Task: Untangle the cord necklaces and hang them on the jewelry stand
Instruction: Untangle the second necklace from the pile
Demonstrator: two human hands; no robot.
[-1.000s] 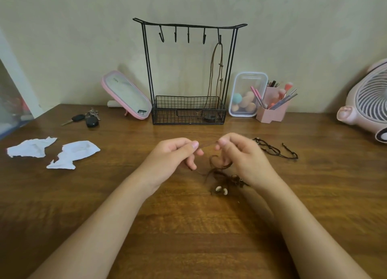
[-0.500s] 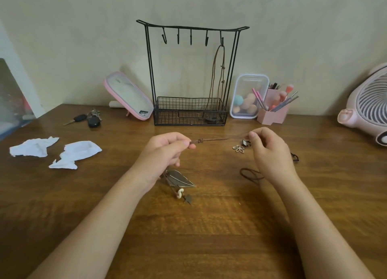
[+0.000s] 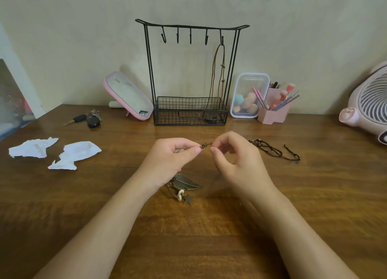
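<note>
Pulling outward could be tightening the knot rather than freeing it, since the left hand and right hand are each pinching the thin brown cord necklace either side of it, centre frame. Its bronze leaf pendant is lying just below the left grip on the wooden worktop.

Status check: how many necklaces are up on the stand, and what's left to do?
Done: one brown cord necklace hangs from the rightmost hook of the jewelry stand.
In hand: the left hand and right hand pinch a knotted cord between them, with a leaf pendant below the left hand.
Left: hanging that one, plus a dark cord necklace lying on the table to the right. Four hooks are free.
</note>
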